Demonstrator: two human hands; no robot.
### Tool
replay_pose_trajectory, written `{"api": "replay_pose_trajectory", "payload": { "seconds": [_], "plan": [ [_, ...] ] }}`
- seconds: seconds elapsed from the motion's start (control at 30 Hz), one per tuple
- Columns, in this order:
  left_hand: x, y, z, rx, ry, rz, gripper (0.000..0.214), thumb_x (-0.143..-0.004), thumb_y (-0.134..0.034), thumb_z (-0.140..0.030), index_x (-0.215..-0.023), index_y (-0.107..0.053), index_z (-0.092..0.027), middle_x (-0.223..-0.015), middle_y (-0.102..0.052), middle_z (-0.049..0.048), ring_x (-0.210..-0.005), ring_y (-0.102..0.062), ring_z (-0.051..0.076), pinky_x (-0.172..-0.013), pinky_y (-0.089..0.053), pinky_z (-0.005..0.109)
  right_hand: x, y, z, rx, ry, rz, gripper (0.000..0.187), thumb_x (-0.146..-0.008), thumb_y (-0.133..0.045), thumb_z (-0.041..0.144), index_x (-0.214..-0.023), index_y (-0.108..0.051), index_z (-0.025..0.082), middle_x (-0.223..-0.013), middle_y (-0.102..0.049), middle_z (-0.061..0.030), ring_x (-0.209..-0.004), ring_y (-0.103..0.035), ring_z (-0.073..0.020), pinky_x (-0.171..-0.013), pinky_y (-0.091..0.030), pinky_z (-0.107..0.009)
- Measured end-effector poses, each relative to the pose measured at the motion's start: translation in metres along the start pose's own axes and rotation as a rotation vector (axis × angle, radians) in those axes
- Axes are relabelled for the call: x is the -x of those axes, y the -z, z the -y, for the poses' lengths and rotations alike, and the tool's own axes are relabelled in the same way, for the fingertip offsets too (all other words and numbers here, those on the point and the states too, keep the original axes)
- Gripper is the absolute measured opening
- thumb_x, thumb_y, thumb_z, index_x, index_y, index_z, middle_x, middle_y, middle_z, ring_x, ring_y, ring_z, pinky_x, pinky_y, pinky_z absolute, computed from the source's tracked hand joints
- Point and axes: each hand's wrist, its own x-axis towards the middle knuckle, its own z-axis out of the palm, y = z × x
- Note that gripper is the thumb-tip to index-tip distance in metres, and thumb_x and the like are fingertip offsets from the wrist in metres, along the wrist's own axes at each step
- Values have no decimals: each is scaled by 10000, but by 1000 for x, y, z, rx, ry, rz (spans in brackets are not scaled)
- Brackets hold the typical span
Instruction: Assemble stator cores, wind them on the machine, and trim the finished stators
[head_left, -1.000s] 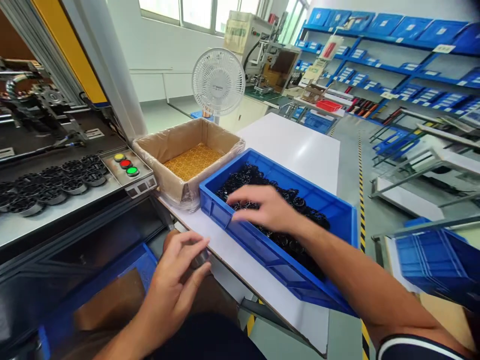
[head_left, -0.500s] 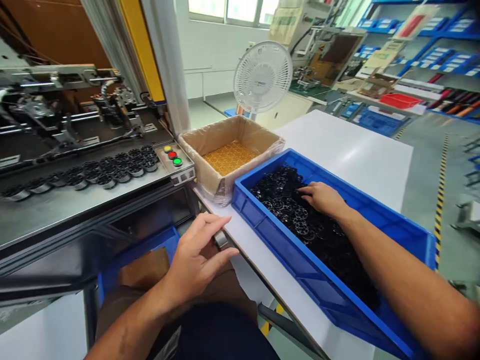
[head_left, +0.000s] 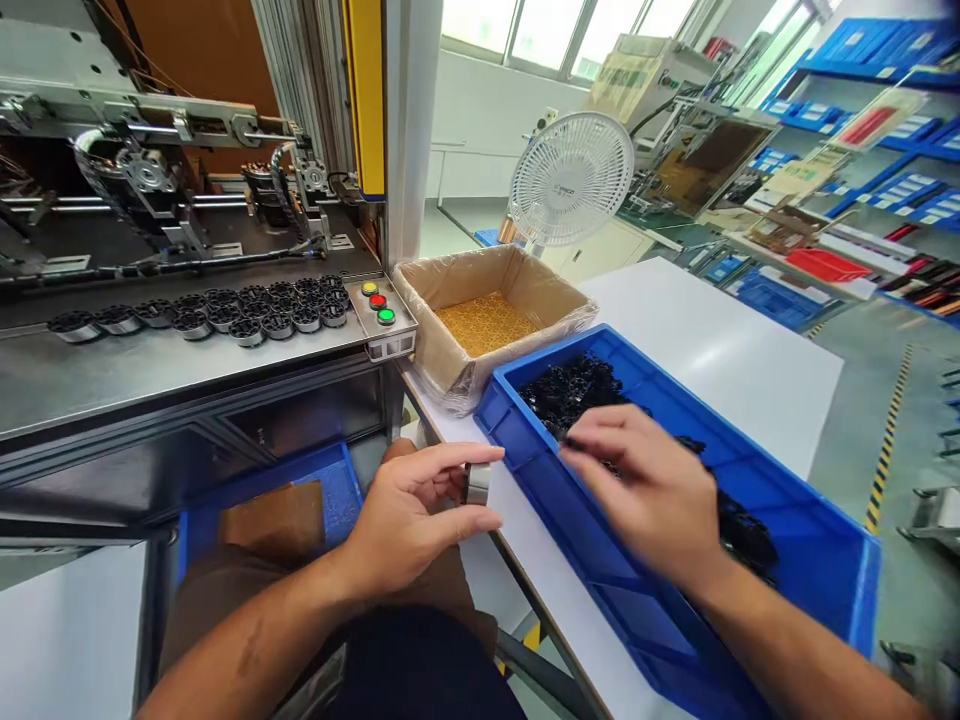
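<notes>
Between the thumb and fingers of my left hand [head_left: 427, 505] is a short silver metal ring [head_left: 478, 484], seen edge-on and partly hidden by the fingers. My right hand [head_left: 649, 490], blurred by motion, pinches a small black plastic part [head_left: 571, 442] mostly covered by the fingertips. It hovers over the near edge of a blue bin [head_left: 795, 510], which holds a heap of black openwork plastic parts [head_left: 574, 385]. The two hands are apart, the right a little higher.
On the machine's metal ledge [head_left: 187, 375] stand several round black-and-silver parts [head_left: 247, 330], beside a panel with yellow, red and green buttons [head_left: 379, 302]. A plastic-lined carton [head_left: 442, 370] holds yellowish pieces. Behind it is a white fan [head_left: 571, 180]. The white table [head_left: 675, 310] carries the bin.
My right hand has come up from the black parts in the bin and moved toward my left hand, a small black part now in its fingers. The view has turned left.
</notes>
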Motion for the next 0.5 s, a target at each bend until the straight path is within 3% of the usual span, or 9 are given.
{"api": "replay_pose_trajectory", "payload": {
  "seconds": [0.07,0.13,0.33,0.5],
  "plan": [
    [0,-4,3,44,38,28,489,-643,-875,-99,-1110,-745,-164,-1034,-778,91,-856,-732,183,-773,-614,275,8,-9,35,-125,134,16,108,-871,-673,127,-924,-641,216,-840,-630,-43,-742,-629,-162,-620,-538,-278],
    [1,-8,7,68,36,48,533,-603,-890,-74,-1105,-741,-173,-1061,-781,94,-834,-747,192,-755,-629,290,15,-16,49,-189,226,53,113,-875,-666,117,-921,-610,204,-785,-619,-33,-682,-610,-146,-567,-521,-257],
    [0,-15,14,5,-16,110,516,-596,-890,-51,-1070,-748,-197,-1007,-802,62,-888,-762,192,-829,-615,260,22,-24,37,-177,346,80,113,-916,-559,106,-990,-590,186,-789,-663,-54,-732,-655,-164,-622,-556,-271],
    [-2,-13,16,-17,-61,96,483,-634,-872,-67,-1082,-736,-186,-1029,-797,72,-893,-765,211,-831,-627,292,22,-23,34,-217,331,35,193,-878,-647,94,-1051,-588,156,-886,-680,-79,-829,-667,-167,-711,-584,-277]
  ]
}}
